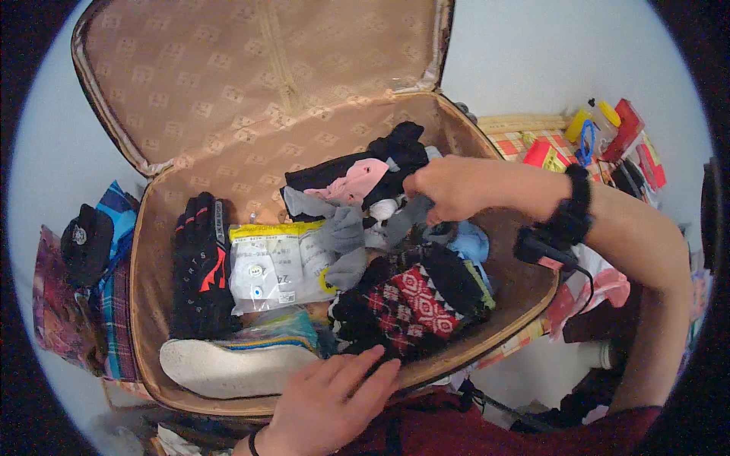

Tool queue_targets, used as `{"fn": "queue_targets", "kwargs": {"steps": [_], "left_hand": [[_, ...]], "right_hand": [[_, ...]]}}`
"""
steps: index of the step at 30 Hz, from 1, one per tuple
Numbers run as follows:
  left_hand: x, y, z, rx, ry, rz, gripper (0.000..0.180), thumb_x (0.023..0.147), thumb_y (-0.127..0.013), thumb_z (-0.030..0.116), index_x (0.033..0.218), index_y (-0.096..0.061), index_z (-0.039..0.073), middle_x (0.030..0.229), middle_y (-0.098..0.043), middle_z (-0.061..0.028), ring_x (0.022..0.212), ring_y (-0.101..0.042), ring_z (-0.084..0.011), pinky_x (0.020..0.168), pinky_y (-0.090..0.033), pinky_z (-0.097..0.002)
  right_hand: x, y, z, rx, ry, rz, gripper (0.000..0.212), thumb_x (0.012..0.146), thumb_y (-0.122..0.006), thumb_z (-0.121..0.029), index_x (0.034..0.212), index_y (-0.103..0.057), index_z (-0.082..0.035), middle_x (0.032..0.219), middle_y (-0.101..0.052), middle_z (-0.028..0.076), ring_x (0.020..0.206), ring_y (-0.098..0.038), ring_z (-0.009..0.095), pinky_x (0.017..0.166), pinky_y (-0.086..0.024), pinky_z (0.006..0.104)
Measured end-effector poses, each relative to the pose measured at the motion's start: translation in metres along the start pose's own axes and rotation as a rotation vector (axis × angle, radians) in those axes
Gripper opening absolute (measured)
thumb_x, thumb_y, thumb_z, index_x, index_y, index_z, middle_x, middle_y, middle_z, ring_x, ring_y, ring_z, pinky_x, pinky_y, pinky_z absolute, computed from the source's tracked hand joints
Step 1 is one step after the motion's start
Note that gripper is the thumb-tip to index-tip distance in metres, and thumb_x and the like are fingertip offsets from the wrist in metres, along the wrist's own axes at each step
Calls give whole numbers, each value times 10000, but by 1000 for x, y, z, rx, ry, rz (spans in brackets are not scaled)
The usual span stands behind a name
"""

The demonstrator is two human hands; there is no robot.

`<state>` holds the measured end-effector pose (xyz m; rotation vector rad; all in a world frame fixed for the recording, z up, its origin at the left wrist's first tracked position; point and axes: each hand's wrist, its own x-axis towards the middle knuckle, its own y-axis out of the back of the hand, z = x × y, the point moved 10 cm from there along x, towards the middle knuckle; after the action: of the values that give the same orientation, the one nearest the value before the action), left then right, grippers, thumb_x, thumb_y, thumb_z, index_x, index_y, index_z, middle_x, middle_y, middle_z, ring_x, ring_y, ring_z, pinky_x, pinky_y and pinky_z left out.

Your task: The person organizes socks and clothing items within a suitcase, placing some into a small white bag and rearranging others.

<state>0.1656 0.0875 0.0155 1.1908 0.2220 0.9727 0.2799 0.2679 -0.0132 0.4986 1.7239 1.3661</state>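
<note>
An open suitcase [205, 57] with brown patterned lining lies before me. My right hand [456, 186] reaches in from the right, its fingers pinched on a grey sock [408, 223] above the pile. Along the near rim rests my left hand [327, 395], fingers stretched, holding nothing. Close to it are a white insole [236, 368] and a black knitted piece with a red-and-white pattern [418, 300]. More grey socks [346, 243], a pink sock [357, 181] and black socks [399, 144] lie heaped in the middle and back.
At the suitcase's left side are a black glove with red marks [199, 266] and a clear packet with a yellow top [270, 266]. A blue cloth item [470, 243] sits at its right. Outside stand folded plaid cloths [118, 311] on the left and a yellow-lidded jar [606, 121] on the right.
</note>
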Motion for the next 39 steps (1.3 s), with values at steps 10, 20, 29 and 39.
{"fn": "queue_targets", "kwargs": {"steps": [10, 20, 29, 39], "left_hand": [[-6, 13, 0, 39, -34, 76, 279, 794, -638, 157, 1052, -567, 79, 1031, -584, -118, 779, -568, -240, 606, -481, -334], [-7, 5, 0, 42, -56, 59, 252, 854, -572, 163, 1095, -560, 91, 1068, -585, -140, 783, -582, -236, 621, -481, -313], [5, 7, 2, 28, -26, -55, 207, 860, -557, 142, 1055, -590, 79, 1036, -604, -145, 737, -590, -228, 587, -474, -301], [5, 6, 0, 0, -70, -153, 233, 847, -560, 120, 1068, -571, 50, 1050, -592, -175, 742, -597, -234, 586, -474, -304]], "right_hand": [[97, -120, 23, -19, 123, -298, 714, 552, -773, -225, 1190, -479, -95, 1125, -505, 233, 1042, -503, 396, 858, -427, 439], [70, 29, 76, 526, 34, 135, 424, 542, -626, -87, 954, -576, 1, 792, -622, 108, 769, -598, 227, 678, -482, 334], [70, 5, 68, 286, 79, -57, 416, 543, -624, -89, 946, -583, 3, 783, -621, 114, 741, -595, 242, 628, -468, 359], [105, -64, 13, -1, 355, -168, 523, 590, -713, -182, 1088, -591, -78, 929, -618, 182, 873, -598, 347, 755, -471, 428]]}}
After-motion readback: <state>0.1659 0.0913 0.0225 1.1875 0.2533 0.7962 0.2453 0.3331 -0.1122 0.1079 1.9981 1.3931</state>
